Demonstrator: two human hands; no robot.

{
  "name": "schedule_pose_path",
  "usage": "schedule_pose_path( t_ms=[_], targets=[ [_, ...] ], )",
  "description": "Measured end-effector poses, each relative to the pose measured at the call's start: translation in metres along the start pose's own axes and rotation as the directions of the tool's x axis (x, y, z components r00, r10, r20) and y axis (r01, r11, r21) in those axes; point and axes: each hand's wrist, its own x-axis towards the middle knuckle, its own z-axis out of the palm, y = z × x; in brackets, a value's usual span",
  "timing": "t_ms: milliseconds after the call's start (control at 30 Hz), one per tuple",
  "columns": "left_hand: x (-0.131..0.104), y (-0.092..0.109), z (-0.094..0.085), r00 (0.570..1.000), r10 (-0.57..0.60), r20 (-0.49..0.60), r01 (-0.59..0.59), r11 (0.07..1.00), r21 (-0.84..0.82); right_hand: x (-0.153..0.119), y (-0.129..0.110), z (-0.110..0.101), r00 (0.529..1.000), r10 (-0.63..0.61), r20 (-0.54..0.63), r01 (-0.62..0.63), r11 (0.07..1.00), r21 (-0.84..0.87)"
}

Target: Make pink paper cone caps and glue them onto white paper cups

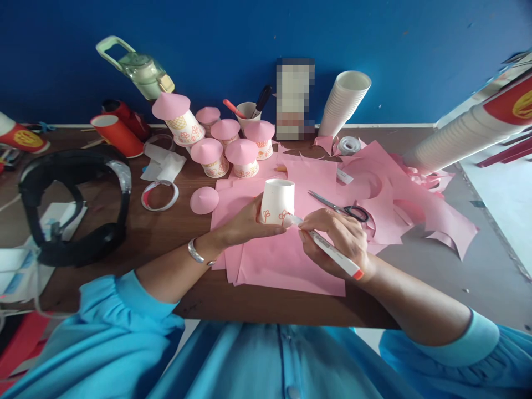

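A white paper cup (279, 195), upside down, bears red flower drawings near its lower rim. My left hand (246, 224) is wrapped round its left side and underside. In my right hand (337, 239) is a white marker (332, 252) with an orange-red end, its tip at the cup beside a flower. Pink paper sheets (286, 266) lie under both hands. Black-handled scissors (338, 207) rest just beyond my right hand. Several decorated cups with pink cone tops (242, 152) stand behind, and a loose pink cone (204, 200) lies left of the sheets.
A cup with pens (248, 111) and a cup stack (344, 102) stand by the blue wall. Cut pink scraps (390, 194) and another long cup stack (461, 138) lie right. Left are tape rolls (160, 196), a black headband (75, 257), red cups (117, 136) and a green bottle (143, 75).
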Motion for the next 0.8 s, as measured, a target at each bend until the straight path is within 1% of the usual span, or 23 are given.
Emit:
schedule_pose_path(
  t_ms=[167, 467, 667, 800],
  targets=[
    [0.0001, -0.0032, -0.0001, 1.0, 0.013, 0.014, -0.013, 0.999, -0.04, -0.0004, -0.0006, 0.0001, 1.0, -0.002, 0.002, 0.002, 1.0, -0.003],
    [0.0014, 0.0028, 0.0019, 1.0, 0.0, 0.001, 0.0, 1.0, -0.024, -0.0003, -0.0022, 0.0026, 1.0, -0.013, -0.011, 0.013, 1.0, -0.002],
    [0.0007, -0.0001, 0.0011, 0.999, -0.036, -0.021, 0.035, 0.999, -0.013, -0.0012, -0.0022, 0.0023, 1.0, -0.004, -0.004, 0.004, 1.0, 0.009],
    [0.0007, 0.0001, 0.0009, 1.0, -0.016, -0.008, 0.015, 0.999, -0.028, -0.0009, -0.0023, 0.0023, 1.0, -0.011, 0.001, 0.011, 1.0, 0.01]
  ],
)
